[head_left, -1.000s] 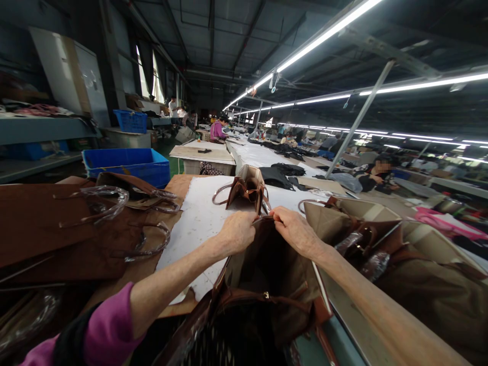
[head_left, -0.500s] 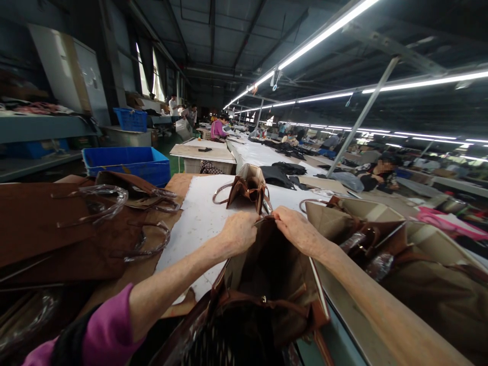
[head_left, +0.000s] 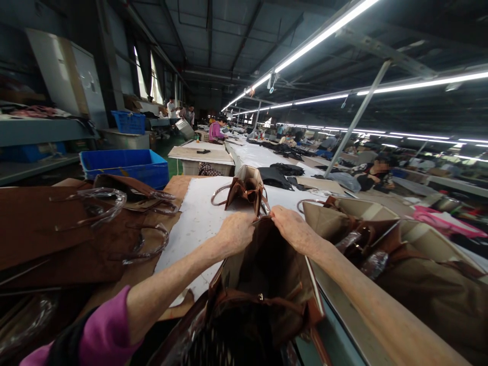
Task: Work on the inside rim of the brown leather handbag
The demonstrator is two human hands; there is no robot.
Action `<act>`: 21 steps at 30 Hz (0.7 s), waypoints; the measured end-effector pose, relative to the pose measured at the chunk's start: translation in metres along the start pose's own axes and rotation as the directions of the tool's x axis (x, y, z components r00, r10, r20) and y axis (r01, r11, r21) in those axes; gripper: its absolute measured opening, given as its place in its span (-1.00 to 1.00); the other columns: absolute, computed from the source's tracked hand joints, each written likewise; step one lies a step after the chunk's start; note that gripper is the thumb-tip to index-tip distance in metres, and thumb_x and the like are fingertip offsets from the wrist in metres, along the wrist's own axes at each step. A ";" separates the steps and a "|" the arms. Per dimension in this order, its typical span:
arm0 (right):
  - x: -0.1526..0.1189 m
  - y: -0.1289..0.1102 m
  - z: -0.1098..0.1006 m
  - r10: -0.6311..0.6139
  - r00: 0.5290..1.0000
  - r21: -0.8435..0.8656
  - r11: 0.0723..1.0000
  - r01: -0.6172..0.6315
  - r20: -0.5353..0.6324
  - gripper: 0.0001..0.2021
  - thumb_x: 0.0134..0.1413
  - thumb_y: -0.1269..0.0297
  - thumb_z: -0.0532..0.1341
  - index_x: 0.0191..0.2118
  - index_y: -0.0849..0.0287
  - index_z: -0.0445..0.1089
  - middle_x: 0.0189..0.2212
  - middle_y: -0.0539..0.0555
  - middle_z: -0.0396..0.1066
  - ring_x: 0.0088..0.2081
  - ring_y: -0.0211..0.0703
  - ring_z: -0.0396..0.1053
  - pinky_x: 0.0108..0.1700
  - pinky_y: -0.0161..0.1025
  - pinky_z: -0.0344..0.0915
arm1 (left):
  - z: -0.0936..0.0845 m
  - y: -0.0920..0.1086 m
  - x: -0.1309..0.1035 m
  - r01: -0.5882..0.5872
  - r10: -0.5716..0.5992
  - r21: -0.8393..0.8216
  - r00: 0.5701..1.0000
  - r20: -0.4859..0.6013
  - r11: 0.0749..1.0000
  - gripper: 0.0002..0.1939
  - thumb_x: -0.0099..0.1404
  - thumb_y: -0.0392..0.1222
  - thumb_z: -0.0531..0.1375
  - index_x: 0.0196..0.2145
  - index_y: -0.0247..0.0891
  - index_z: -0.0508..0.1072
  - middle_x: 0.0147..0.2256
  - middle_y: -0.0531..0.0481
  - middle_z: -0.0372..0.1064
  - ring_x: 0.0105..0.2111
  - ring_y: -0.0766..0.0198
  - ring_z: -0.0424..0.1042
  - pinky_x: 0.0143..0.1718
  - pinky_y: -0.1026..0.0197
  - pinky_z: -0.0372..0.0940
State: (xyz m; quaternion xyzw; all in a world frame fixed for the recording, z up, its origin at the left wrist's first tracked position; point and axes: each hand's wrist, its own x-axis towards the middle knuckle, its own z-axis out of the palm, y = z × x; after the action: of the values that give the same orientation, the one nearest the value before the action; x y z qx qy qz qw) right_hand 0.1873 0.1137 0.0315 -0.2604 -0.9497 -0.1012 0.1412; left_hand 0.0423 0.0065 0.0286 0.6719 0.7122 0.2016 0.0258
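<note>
1. Nearest, open brown bag (head_left: 267, 284) standing at the tabletop (head_left: 198, 223) edge, mouth gaping toward the camera — best kept upright and steady.
2. Left hand (head_left: 237, 233) and right hand (head_left: 293, 231) both closed, pinching the far rim of the bag, knuckles nearly touching — grip best kept even on both sides so the rim stays flat, not twisted.
3. Just beyond, a second small bag (head_left: 246, 189) upright on white paper.
4. Farther left, blue crate (head_left: 125, 165).
</note>
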 end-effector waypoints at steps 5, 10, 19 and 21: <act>0.003 -0.002 0.001 0.076 0.997 0.032 0.997 -0.076 -0.003 -0.90 0.04 0.47 0.01 -0.32 0.20 0.21 -0.42 0.04 0.31 -0.37 -0.22 0.26 -0.35 -0.33 0.04 | 0.001 -0.006 0.005 -0.005 0.005 0.013 1.000 0.014 1.000 -0.72 0.11 -0.31 -0.05 -0.33 -0.19 0.42 -0.36 -0.06 0.42 -0.31 0.16 0.39 -0.34 0.23 0.24; 0.003 -0.004 -0.004 0.012 1.000 0.120 0.993 -0.013 0.011 -0.78 0.08 0.46 -0.03 -0.23 0.14 0.32 -0.37 0.06 0.36 -0.29 -0.22 0.28 -0.26 -0.34 0.08 | -0.002 -0.010 0.010 -0.012 0.010 0.051 0.999 0.044 0.999 -0.72 0.10 -0.28 -0.03 -0.31 -0.17 0.43 -0.36 -0.07 0.42 -0.31 0.13 0.39 -0.33 0.20 0.25; 0.003 -0.007 -0.005 0.063 0.998 0.206 0.977 -0.064 0.009 -0.73 0.01 0.49 -0.02 -0.27 0.14 0.39 -0.35 0.06 0.39 -0.23 -0.21 0.30 -0.17 -0.36 0.10 | -0.010 0.012 0.020 0.023 -0.041 0.185 0.995 0.096 0.983 -0.68 0.04 -0.09 0.12 -0.23 -0.25 0.35 -0.27 -0.11 0.38 -0.25 0.05 0.37 -0.32 0.13 0.27; 0.003 -0.006 -0.005 0.071 0.997 0.227 0.971 -0.070 0.007 -0.72 -0.01 0.50 -0.01 -0.26 0.14 0.38 -0.34 0.05 0.39 -0.23 -0.22 0.30 -0.18 -0.36 0.10 | -0.007 0.017 0.025 0.024 -0.044 0.223 0.995 0.086 0.975 -0.57 -0.01 0.00 0.17 -0.20 -0.27 0.34 -0.27 -0.13 0.38 -0.26 0.02 0.36 -0.33 0.11 0.28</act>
State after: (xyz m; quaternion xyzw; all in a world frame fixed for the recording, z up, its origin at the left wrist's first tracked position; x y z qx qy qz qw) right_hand 0.1828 0.1086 0.0359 -0.2760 -0.9452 0.0129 0.1742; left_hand 0.0541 0.0290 0.0468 0.6666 0.7399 0.0901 -0.0136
